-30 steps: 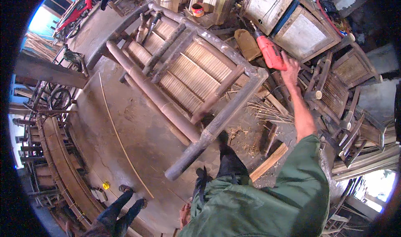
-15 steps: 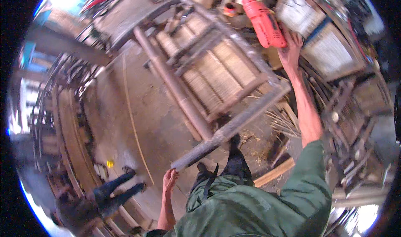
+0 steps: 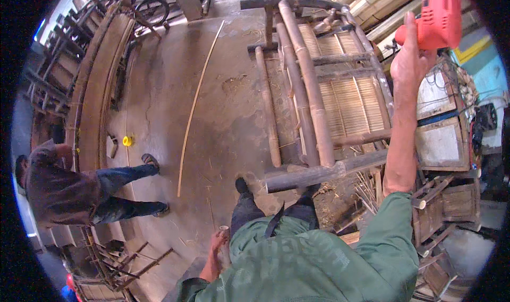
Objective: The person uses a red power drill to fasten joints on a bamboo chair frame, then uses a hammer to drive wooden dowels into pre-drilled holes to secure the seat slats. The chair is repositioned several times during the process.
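Observation:
My right hand (image 3: 412, 63) is raised at the upper right, closed round a red power drill (image 3: 442, 16). The front of the drill runs out of the picture. Low in the middle, beside my hip, my left hand (image 3: 217, 244) has its fingers curled against a short tube-like piece with a pale round end (image 3: 223, 228). In front of my legs stands a bamboo frame (image 3: 319, 110) of thick brown poles, with a slatted panel (image 3: 348, 105) inside it. A dark pole (image 3: 324, 174) crosses its near end. Neither hand touches the frame.
At the left a person (image 3: 64, 185) bends toward a long stack of bamboo strips (image 3: 101, 89). A thin bamboo strip (image 3: 194, 110) and a yellow tape roll (image 3: 127, 141) lie on the floor. White-topped boxes (image 3: 438, 145) and small bamboo furniture (image 3: 451, 201) crowd the right side.
My view has turned, so the frame appears farther right and more upright. The drill, still in my right hand, is higher and farther right. My left hand is now away from the dark pole's end.

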`<act>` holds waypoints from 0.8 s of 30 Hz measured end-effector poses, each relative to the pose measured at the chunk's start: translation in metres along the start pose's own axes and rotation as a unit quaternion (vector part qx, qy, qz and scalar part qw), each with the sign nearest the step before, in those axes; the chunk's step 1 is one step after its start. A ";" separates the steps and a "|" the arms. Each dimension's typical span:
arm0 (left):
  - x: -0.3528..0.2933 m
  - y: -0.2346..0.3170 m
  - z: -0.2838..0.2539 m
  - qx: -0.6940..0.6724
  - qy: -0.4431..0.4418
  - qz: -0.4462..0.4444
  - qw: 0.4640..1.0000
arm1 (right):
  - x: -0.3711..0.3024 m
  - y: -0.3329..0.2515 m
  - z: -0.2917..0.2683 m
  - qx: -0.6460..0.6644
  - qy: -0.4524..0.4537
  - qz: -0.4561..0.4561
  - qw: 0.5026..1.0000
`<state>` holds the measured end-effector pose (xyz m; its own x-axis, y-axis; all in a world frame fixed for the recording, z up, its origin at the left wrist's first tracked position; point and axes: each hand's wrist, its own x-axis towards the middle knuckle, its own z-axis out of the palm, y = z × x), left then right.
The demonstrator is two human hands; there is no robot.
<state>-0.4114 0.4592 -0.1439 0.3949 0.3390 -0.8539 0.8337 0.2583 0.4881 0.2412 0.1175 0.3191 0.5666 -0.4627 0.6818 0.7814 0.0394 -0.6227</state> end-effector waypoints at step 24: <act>0.166 0.448 -0.024 0.111 -0.146 0.193 0.964 | -0.231 0.078 0.091 -0.292 -0.203 0.341 0.870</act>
<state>0.0184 0.6535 -0.0628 0.7573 0.0933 -0.6463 0.6518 -0.0472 0.7569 0.1952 0.3079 0.1482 0.9848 -0.1529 0.0829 0.0284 -0.3288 -0.9440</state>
